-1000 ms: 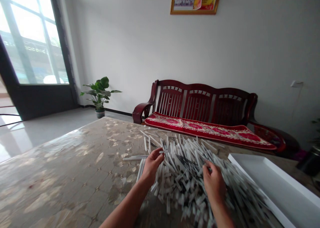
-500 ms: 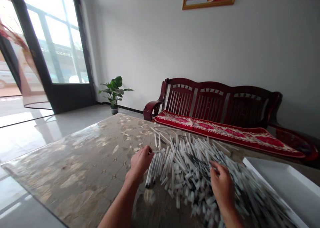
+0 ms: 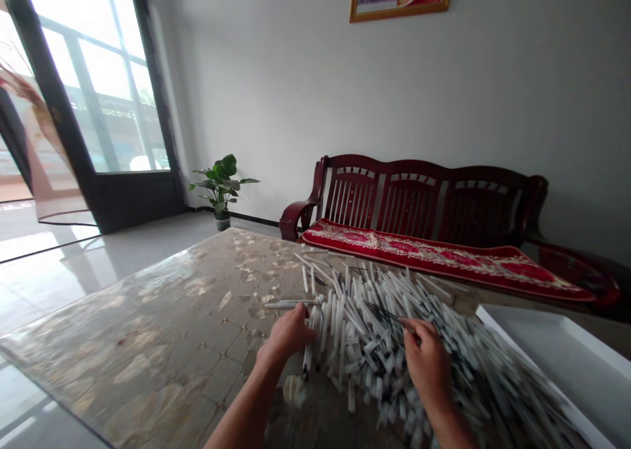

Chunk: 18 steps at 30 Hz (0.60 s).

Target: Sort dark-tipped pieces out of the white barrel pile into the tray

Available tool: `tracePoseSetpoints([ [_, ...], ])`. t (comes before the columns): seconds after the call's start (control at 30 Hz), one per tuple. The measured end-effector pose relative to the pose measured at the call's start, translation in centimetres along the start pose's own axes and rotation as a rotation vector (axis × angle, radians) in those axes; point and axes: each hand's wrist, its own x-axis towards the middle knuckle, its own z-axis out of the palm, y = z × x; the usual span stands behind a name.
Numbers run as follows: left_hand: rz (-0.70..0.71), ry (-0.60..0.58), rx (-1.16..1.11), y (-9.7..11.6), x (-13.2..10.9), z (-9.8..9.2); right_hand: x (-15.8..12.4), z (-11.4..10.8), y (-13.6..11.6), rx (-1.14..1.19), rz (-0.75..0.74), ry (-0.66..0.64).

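Currently left hand (image 3: 288,336) at white pen pile's (image 3: 359,321) edge; right hand (image 3: 428,362) on pile; fingers (image 3: 413,327) curled, grip unclear

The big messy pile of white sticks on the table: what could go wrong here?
The heap of thin white plastic sticks is loose and reaches near the far edge of the shiny patterned tabletop, so some might roll off toward the dark red wooden bench. The left hand presses its side, which could make it slide. By the right hand, sticks lie close to the shallow white tray and might spill against it.
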Motion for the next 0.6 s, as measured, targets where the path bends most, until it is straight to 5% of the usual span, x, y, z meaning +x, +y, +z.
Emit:
tracePoseSetpoints([
  [0.17, 0.085, -0.009, -0.11, 0.8, 0.6, 0.3, -0.1, -0.1, -0.6, 0.065, 0.031, 0.002],
  [0.33, 0.357, -0.082, -0.274, 3.7, -1.6, 2.4, -0.6, -0.4, -2.6, 0.299, 0.161, -0.204],
  [0.47, 0.52, -0.207, -0.114, 5.9, -4.6, 4.5, -1.4, -0.3, -5.0, 0.488, 0.15, -0.313],
  [0.6, 0.559, -0.193, -0.005, 6.8, -6.2, 6.0, -1.6, -0.1, -6.1, 0.479, 0.204, -0.34],
])
